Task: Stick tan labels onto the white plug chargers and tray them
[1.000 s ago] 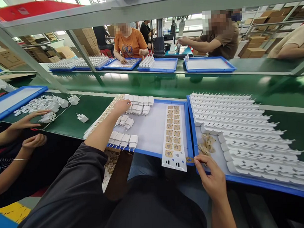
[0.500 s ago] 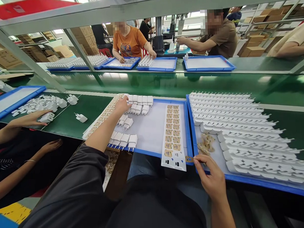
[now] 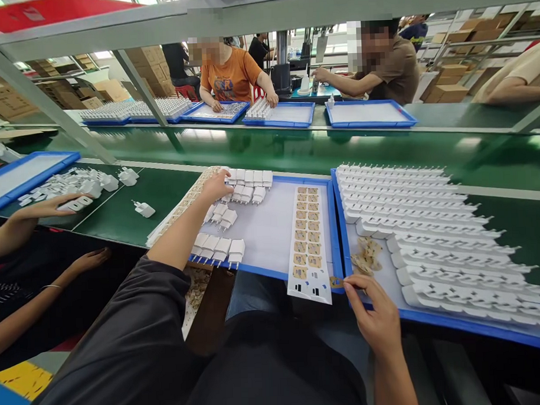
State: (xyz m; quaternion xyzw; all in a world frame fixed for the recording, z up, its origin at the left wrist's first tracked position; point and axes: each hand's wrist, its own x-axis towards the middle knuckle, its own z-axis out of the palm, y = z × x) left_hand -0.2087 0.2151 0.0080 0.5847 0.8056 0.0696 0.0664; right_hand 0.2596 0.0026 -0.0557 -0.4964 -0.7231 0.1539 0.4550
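Note:
My left hand [image 3: 217, 185] reaches to the back left of a blue-rimmed tray [image 3: 271, 226]. Its thumb and fingers close around a white plug charger [image 3: 228, 180] at the end of the back row, mostly covered by the hand. More white chargers [image 3: 236, 249] lie in rows in this tray, prongs toward me. Between thumb and forefinger, my right hand [image 3: 376, 314] pinches a small brown sticker [image 3: 336, 282] by its edge. Just left of it, a sticker sheet [image 3: 307, 242] lies over the tray's right part, its front end past the rim.
To the right, a second blue tray [image 3: 433, 316] holds dense rows of chargers and crumpled brown scraps [image 3: 366, 255]. Sticker sheets [image 3: 181, 208] are stacked at the left. A co-worker's hand [image 3: 44, 208] holds a charger near a loose pile [image 3: 70, 184]. A metal frame crosses above.
My two hands stay almost where they were. The co-worker's hand at the left has shifted slightly left and up with the charger.

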